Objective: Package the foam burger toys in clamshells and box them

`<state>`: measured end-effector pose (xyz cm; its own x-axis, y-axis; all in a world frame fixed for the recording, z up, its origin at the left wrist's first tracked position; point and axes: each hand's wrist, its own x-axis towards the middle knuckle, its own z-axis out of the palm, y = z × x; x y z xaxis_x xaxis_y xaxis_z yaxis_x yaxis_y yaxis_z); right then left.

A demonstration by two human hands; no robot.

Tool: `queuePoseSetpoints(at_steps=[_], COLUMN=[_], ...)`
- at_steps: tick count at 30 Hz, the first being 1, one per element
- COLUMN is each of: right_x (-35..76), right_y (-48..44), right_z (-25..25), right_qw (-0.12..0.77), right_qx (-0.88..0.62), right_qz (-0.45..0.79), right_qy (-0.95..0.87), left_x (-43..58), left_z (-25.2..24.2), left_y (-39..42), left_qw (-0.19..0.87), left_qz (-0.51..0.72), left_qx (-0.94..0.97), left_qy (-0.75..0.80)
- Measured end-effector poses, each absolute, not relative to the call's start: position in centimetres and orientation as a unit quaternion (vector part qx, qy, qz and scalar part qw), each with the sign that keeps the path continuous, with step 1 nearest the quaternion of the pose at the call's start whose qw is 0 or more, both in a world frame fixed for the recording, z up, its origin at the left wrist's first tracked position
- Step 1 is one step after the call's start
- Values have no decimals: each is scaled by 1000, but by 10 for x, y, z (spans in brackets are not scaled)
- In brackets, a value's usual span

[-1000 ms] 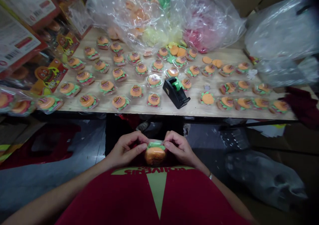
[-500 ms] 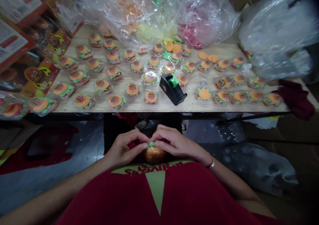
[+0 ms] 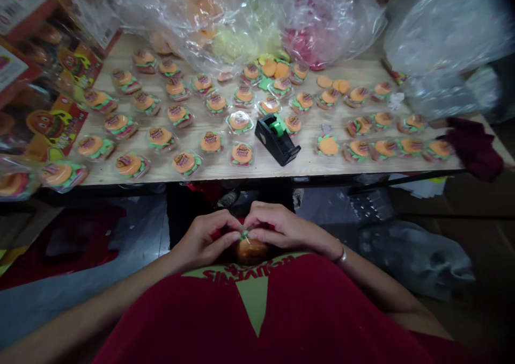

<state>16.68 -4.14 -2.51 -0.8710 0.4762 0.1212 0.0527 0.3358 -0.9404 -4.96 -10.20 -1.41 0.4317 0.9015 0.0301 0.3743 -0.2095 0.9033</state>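
Note:
A toy hamburger (image 3: 251, 251) in clear packaging rests against my shirt, below the table edge. My left hand (image 3: 211, 238) pinches its upper left side with thumb and forefinger. Opposite it, my right hand (image 3: 276, 227) grips the upper right side, and the fingertips of both hands nearly meet over a bit of green. The curled fingers hide much of the far side of the burger. On the table ahead stands a black tape dispenser (image 3: 277, 141) with a green roll. Beside it lies a packed toy burger (image 3: 242, 153) with a printed label on its bun.
Several packed burgers stand in rows across the wooden table (image 3: 169, 173). Plastic bags (image 3: 322, 20) of coloured pieces lie at the back. Boxes (image 3: 52, 122) are stacked at the left, and a dark red cloth (image 3: 472, 146) lies at the right. A red stool (image 3: 92, 235) is under the table.
The view has shifted slightly, so the table things sit a little higher and farther left. Both hands keep their pinch on the toy burger, with hardly any movement.

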Motion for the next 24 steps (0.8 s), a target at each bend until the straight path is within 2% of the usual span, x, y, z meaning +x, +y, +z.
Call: queuePoseSetpoints(at_steps=[6,14,20,24], right_x=[162,164,158,154], right_y=[-41,-34,-33,-33], right_z=[-33,-33,-24,-30], right_qw=[209,166,174,190], right_qx=[-149,-166,-161,-153], right_qz=[546,611,580,576], right_qy=[-798,-756,-779,-780], left_x=[-49,-47,-48,-48], left_z=[-19,-26,-22,-23], left_y=[-102,-105,-108,-107], left_qw=[450,618,492,499], left_qz=[293,296,312,294], left_qx=[715,505,612,619], left_qy=[448,526,535,531])
